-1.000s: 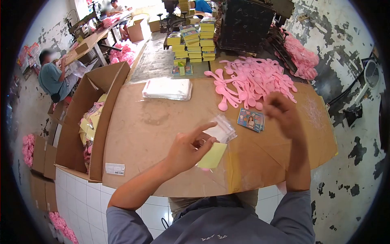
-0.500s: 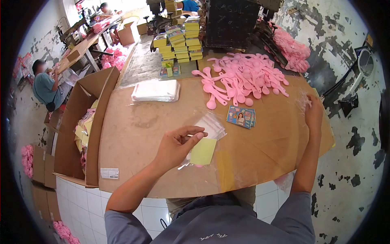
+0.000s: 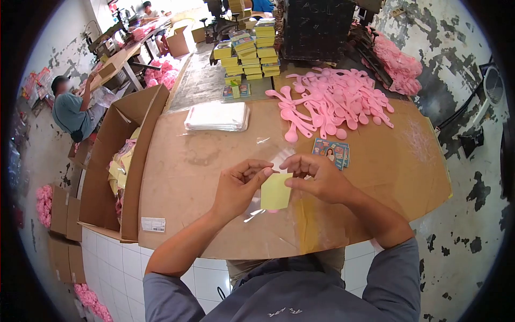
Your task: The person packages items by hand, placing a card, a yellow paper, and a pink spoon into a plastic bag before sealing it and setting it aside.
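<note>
1. Plainly, well to the left of the yellow card (image 3: 276, 194) stands a long open carton (image 3: 144, 161), set along the edge of the cardboard-covered table (image 3: 179, 188), perhaps to put its mouth within arm's reach. Inside, yellow pieces (image 3: 119, 170) lie jumbled with pink ones; its bottom is hidden from me.

2. Beyond the yellow card and to its left, a white stack (image 3: 216, 116) edged with clear plastic lies flat, squared up probably for easy lifting.

3. At the yellow card's upper left corner, the left hand (image 3: 240, 187) pinches it between thumb and fingertips, seemingly to leave its face uncovered.

4. Far beyond the yellow card, slightly left, rise yellow-edged bundles (image 3: 248, 53), likely piled high to save room.

5. The yellow card itself is held up before the person, with clear plastic (image 3: 256, 213) at its lower left; whether that encloses it, I can't tell.

6. At the yellow card's right edge, the right hand (image 3: 322, 182) rests its thumb, fingers curled above; whether it grips, I can't tell.

7. Beyond the yellow card, rightward, picture cards (image 3: 332, 149) overlap; past them spreads a loose heap of pink spoons (image 3: 338, 102), handy for picking, I'd guess.
</note>
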{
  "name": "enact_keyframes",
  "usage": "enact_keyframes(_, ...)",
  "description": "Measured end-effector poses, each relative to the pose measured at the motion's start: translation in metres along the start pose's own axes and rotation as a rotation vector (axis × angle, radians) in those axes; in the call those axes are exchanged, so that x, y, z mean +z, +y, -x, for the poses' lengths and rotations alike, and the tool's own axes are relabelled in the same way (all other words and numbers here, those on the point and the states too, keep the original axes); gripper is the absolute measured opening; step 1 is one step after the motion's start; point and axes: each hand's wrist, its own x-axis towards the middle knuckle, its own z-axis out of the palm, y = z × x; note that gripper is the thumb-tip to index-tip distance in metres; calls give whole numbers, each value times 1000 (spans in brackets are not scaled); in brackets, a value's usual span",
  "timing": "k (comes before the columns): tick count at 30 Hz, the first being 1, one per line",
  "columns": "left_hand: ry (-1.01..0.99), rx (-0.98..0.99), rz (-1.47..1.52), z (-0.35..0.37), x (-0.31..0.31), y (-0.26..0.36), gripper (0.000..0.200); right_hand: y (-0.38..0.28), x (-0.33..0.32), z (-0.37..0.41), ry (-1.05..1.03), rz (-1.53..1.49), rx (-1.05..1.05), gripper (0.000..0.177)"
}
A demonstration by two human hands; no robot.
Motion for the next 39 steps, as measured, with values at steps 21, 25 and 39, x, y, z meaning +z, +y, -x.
enact_keyframes(21, -152, 59, -53, -3, -9, -11, 24, 26, -16, 2, 130, -240, -78, 14)
enact_keyframes(25, -179, 93, -67, -3, -13, -9, 26, 26, -16, 3, 149, -148, -111, 14)
enact_keyframes(39, -158, -134, 0, -9, -9, -10, 25, 23, -17, 3, 120, -119, 0, 15)
